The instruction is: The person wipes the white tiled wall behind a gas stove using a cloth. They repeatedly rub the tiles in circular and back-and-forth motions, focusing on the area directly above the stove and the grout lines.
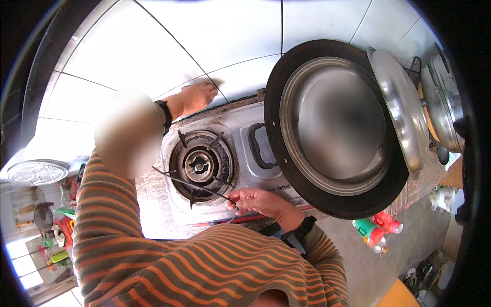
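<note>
My left hand [199,96], its fingers curled, is against the white wall tiles [245,76] behind the stove. A greyish edge shows by its fingers, perhaps a cloth or a shadow; I cannot tell. Lower down, my right hand [257,203] pinches a thin dark cable [191,184] that crosses in front of the gas burner [199,165]. That burner is part of a metal gas stove [234,142] with a worn surface. To the right, a large metal pan [287,99] with a wide black rim covers the stove's other side. A blurred patch hides the pan's middle, another my left forearm.
A domed metal lid [402,111] leans at the pan's right edge, with more metal cookware [441,96] beyond. The pan's black side handle [256,146] points towards the burner. Red and green plastic containers [370,229] are at lower right. A round perforated tray [37,172] is at far left.
</note>
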{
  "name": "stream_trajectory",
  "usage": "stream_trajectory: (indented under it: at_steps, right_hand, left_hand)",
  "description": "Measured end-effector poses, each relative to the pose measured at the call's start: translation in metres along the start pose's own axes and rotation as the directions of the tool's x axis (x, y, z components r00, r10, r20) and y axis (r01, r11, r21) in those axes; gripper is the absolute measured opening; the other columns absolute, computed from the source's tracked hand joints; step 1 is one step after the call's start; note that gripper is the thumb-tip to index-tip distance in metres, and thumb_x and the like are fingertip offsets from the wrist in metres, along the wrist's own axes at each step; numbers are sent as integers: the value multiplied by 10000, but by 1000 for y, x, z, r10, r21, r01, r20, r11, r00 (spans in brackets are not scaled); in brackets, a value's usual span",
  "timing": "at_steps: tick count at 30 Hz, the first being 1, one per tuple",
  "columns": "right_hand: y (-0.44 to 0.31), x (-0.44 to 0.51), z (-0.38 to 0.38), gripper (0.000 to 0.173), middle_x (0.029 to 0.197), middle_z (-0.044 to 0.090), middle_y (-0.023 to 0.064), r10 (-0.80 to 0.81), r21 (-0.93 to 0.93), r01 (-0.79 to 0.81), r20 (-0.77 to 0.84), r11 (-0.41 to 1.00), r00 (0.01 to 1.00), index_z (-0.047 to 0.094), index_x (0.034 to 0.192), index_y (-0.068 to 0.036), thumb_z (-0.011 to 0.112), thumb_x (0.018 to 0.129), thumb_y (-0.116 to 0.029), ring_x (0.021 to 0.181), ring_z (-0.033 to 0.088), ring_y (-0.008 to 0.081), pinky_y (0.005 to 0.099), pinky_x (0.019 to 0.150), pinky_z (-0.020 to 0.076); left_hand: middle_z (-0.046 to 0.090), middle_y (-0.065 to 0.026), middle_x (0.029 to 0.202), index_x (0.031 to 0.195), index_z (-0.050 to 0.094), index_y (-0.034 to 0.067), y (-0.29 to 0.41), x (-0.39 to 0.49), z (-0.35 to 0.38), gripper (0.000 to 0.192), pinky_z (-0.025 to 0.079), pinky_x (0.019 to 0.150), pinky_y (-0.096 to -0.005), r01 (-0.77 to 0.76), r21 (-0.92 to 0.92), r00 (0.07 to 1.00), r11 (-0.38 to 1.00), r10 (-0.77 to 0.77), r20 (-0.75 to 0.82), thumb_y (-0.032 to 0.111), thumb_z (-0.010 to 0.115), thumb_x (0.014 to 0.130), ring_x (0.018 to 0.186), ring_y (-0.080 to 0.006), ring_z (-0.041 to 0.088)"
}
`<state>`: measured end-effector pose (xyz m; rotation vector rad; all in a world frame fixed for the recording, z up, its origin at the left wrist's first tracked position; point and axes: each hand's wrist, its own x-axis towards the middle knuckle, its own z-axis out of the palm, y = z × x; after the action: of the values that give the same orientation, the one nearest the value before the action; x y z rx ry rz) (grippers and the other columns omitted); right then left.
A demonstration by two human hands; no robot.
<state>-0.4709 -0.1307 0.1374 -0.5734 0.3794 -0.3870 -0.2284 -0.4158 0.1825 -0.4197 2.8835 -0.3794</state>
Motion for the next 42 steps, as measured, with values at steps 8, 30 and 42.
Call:
stream_trajectory:
  at_steps: [8, 30, 42]
  right_hand:
    - [7, -8, -8, 381, 1081, 585, 32, 66, 4, -66, -41, 998, 997, 505, 1249, -32, 572, 901, -172, 951, 541, 114, 259, 822, 456]
    - [9, -10, -1, 335, 1027, 607, 53, 3, 145, 7, -68, 989, 998, 528, 1209, -4, 580, 894, -105, 948, 571, 125, 265, 844, 472]
    - [10, -16, 2, 360, 1007, 609, 60, 7, 139, 17, -172, 990, 985, 505, 1253, 10, 555, 913, -99, 935, 576, 125, 263, 824, 485]
  left_hand:
    - [584, -67, 1037, 726, 665, 36, 4, 118, 11, 141, 484, 843, -344, -132, 68, 976, 989, 141, -166, 142, 574, 711, 993, -254, 533]
    - [583, -72, 982, 831, 686, 56, 8, 63, 25, 191, 446, 888, -338, -118, 161, 993, 980, 119, -1, 144, 612, 679, 966, -251, 526]
    - [587, -120, 1073, 905, 651, 15, 4, 115, 15, 231, 450, 921, -377, -82, 153, 983, 985, 106, -150, 135, 580, 720, 1032, -270, 533]
